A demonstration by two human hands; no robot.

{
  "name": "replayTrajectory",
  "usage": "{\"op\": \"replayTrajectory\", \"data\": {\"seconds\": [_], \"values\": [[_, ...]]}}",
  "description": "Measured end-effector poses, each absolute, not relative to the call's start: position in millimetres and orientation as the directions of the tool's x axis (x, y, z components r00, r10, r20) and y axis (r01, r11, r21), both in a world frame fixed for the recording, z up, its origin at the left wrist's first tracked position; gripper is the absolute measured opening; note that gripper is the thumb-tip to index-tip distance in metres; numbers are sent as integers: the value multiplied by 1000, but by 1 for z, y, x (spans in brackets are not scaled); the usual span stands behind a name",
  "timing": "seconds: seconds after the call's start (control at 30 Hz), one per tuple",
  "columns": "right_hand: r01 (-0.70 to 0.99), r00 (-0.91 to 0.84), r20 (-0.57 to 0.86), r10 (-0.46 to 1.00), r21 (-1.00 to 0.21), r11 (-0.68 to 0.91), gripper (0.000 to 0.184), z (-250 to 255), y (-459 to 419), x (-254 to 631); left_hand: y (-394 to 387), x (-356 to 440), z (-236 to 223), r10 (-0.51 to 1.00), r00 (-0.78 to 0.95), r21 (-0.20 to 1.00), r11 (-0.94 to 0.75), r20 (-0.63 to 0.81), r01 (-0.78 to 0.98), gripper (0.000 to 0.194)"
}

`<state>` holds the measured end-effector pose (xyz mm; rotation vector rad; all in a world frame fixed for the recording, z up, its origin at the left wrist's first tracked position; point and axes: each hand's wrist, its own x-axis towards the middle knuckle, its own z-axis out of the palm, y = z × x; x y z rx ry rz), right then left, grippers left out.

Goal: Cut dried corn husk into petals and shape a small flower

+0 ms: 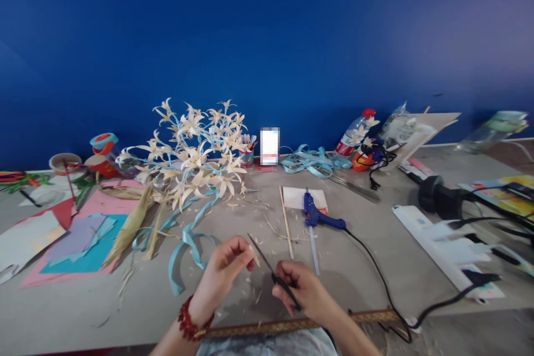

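Observation:
My left hand [231, 265], with a red bead bracelet at its wrist, is closed in a pinch on a small pale petal-like strip [253, 256]. Black-handled scissors [286, 289] sit in my right hand [301, 288], fingers wrapped round the handles. Their blades point up and left, close beside the pale strip; whether they touch it I cannot tell. Past my hands stands a bunch of cream flowers [196, 161] on light-blue stems. Light-blue ribbon [186, 239] trails from it toward my left hand. Small pale scraps lie around my hands.
A blue glue gun [319, 214] rests right of centre, its black cord running to the front edge. Beside it lies a thin wooden stick [286, 222]. A white power strip [442, 253] with plugs is at right. Coloured paper sheets [79, 258] and dry husks [131, 228] cover the left.

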<state>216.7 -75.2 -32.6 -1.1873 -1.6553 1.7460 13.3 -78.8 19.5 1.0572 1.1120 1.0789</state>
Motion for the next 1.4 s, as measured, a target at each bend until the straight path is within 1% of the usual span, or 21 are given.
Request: {"op": "replayTrajectory", "data": {"seconds": [0.03, 0.1, 0.13, 0.2, 0.27, 0.33, 0.4, 0.47, 0.53, 0.6, 0.7, 0.8, 0.9, 0.97, 1.07, 1.17, 1.2, 1.23, 1.3, 1.33, 1.4], "values": [[267, -503, -271, 821, -952, -150, 48, -32, -74, 217, -79, 13, 20, 983, 110, 980, 159, -147, -117, 24], [409, -435, -236, 869, -911, -43, 39, -29, -71, 217, -80, 13, 20, 984, 98, 979, 162, -151, -123, 23], [503, -399, -209, 893, -864, 22, 34, -27, -70, 217, -80, 13, 20, 985, 89, 979, 160, -150, -125, 22], [676, -345, -165, 924, -727, 123, 25, -22, -67, 217, -81, 13, 19, 987, 64, 980, 152, -145, -128, 21], [781, -314, -131, 940, -599, 177, 18, -19, -67, 216, -82, 13, 19, 990, 44, 981, 141, -136, -131, 22], [827, -314, -83, 946, -514, 229, 15, -17, -67, 214, -82, 13, 18, 991, 39, 983, 130, -126, -127, 24], [850, -329, -44, 943, -449, 276, 16, -15, -67, 212, -82, 13, 17, 992, 41, 984, 127, -123, -123, 25], [869, -349, -48, 936, -391, 304, 17, -15, -66, 210, -81, 14, 16, 992, 40, 985, 126, -123, -114, 25], [888, -348, -92, 933, -350, 297, 16, -15, -64, 208, -81, 15, 16, 992, 32, 987, 122, -119, -103, 25], [900, -333, -146, 932, -344, 268, 17, -15, -62, 208, -80, 16, 15, 993, 23, 989, 116, -115, -92, 25], [887, -331, -199, 922, -399, 232, 23, -13, -58, 213, -80, 18, 14, 994, 14, 990, 111, -110, -83, 26], [809, -406, -194, 893, -531, 252, 20, -4, -54, 219, -80, 19, 13, 994, 11, 990, 113, -112, -83, 26], [621, -480, -114, 870, -745, 245, 13, 8, -56, 220, -80, 21, 12, 993, 1, 990, 115, -116, -85, 26], [457, -491, -70, 868, -869, 188, 16, 13, -59, 215, -80, 23, 11, 993, -13, 989, 116, -118, -94, 25], [269, -455, -63, 888, -961, 69, 27, 12, -62, 201, -81, 26, 7, 994, -19, 988, 106, -109, -112, 24], [76, -458, -174, 872, -985, -157, 36, 5, -62, 191, -84, 25, 5, 998, -16, 994, 65, -66, -88, 20], [13, -473, -217, 854, -971, -240, 37, 3, -62, 189, -85, 24, 6, 999, -25, 998, 28, -30, -63, 16], [-43, -486, -252, 837, -949, -311, 37, 1, -61, 189, -85, 23, 7, 999, -32, 999, -24, 24, -21, 17], [-128, -505, -294, 811, -904, -408, 37, 1, -61, 189, -86, 20, 11, 989, -13, 983, -148, 150, 104, 25], [-157, -513, -308, 801, -884, -440, 37, 1, -61, 189, -86, 19, 13, 979, 14, 964, -201, 202, 171, 25], [-189, -534, -328, 779, -852, -488, 38, 3, -62, 190, -85, 18, 17, 966, 62, 927, -258, 250, 274, 19]]}}
